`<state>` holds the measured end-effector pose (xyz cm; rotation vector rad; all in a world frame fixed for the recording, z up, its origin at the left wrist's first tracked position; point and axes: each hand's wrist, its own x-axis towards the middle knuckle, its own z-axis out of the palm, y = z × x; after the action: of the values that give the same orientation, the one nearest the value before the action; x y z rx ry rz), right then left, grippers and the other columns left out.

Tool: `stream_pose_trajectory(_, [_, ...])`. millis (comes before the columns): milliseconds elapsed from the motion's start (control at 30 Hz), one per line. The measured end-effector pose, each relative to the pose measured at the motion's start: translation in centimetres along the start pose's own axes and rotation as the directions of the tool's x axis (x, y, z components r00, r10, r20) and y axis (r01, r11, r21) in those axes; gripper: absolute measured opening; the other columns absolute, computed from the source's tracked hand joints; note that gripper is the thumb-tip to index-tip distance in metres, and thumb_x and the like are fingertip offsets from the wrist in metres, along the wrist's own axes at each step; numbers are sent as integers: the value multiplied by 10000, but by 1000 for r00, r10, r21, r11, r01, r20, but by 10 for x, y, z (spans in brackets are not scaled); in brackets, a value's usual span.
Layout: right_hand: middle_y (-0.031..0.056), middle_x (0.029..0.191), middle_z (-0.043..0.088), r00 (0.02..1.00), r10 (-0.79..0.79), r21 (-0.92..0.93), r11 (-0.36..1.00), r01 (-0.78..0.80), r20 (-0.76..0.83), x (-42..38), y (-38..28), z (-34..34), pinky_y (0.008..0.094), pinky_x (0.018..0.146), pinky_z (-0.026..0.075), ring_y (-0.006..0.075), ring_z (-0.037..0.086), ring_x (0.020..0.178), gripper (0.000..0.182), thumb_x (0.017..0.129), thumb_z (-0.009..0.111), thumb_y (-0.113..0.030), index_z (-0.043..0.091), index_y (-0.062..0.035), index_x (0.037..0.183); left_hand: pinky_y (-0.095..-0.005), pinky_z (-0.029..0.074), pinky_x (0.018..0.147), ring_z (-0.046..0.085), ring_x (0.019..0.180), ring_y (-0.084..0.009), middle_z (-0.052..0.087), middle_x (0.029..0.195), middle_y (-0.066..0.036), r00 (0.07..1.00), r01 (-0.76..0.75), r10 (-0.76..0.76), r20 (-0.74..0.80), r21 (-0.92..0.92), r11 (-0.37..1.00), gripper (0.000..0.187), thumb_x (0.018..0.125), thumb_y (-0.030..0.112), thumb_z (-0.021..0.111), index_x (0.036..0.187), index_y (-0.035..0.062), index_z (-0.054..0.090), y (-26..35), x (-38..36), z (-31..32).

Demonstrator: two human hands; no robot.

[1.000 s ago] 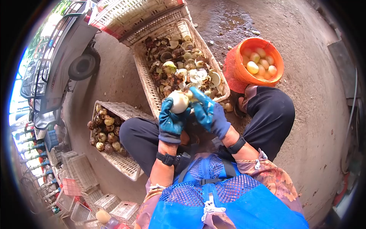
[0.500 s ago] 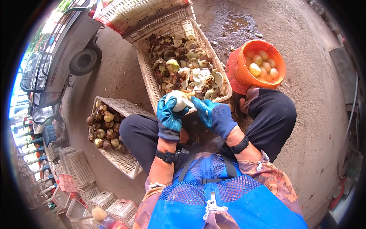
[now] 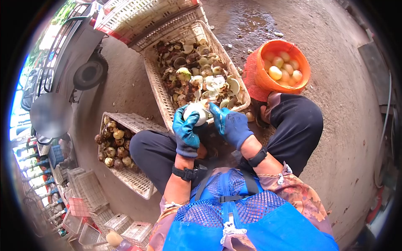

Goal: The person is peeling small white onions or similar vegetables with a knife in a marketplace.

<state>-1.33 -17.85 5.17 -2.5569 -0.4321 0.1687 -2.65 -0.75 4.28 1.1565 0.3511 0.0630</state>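
Peeling underway: left hand [image 3: 186,130] grips the pale fruit [image 3: 196,112], right hand [image 3: 231,124] pinches at its side above the crate's near edge [image 3: 167,113]; next, strip the remaining husk.

One camera sits on my head and looks steeply down over my chest and lap as I sit low to the ground. The fisheye lens bends the scene into a circle with dark corners. My left hand [image 3: 186,131] and right hand [image 3: 232,124] are close, near the middle of the frame. Past them, higher in the frame, lies a white crate [image 3: 155,83]; an orange bucket [image 3: 256,81] is at upper right. The far left edge reaches a parked vehicle [image 3: 79,58].
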Motion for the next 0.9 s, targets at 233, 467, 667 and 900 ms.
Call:
stream_pose_trajectory(233, [235, 957, 679, 955, 297, 526, 814, -245, -15, 15, 27, 29, 442, 727, 525, 410, 664, 879, 339, 938, 552, -272, 632, -74, 1202, -474, 589, 805, 625, 1057, -280, 595, 1198, -125, 981, 192, -175, 82, -319, 928, 347, 894, 145, 634, 1230, 98, 558, 12, -5, 10])
stream_pose_trajectory(467, [182, 936, 690, 992, 74, 415, 910, -24, -105, 1, -2, -5, 422, 695, 528, 363, 674, 850, 259, 913, 579, -240, 657, -80, 1101, -442, 567, 824, 637, 1039, -325, 645, 1196, -136, 889, 457, -360, 283, -571, 682, 446, 940, 323, 618, 1296, 63, 552, 1, 5, -16])
stream_pose_trajectory(667, [168, 923, 674, 999, -33, 106, 994, 37, -30, 2, -3, 4, 453, 647, 522, 365, 661, 777, 227, 908, 562, -246, 614, -106, 1080, -403, 557, 811, 652, 1009, -302, 648, 1188, -126, 903, 428, -372, 216, -533, 730, 410, 947, 306, 609, 1282, 73, 565, -4, 5, -17])
stream_pose_trajectory(900, [223, 876, 675, 949, 270, 146, 945, -294, 159, 14, 20, 18, 521, 714, 511, 430, 649, 847, 237, 941, 521, -289, 623, -98, 1040, -415, 573, 712, 663, 975, -338, 660, 1143, -143, 934, 357, -290, 210, -496, 792, 398, 959, 285, 589, 1290, 67, 554, 3, -1, -10])
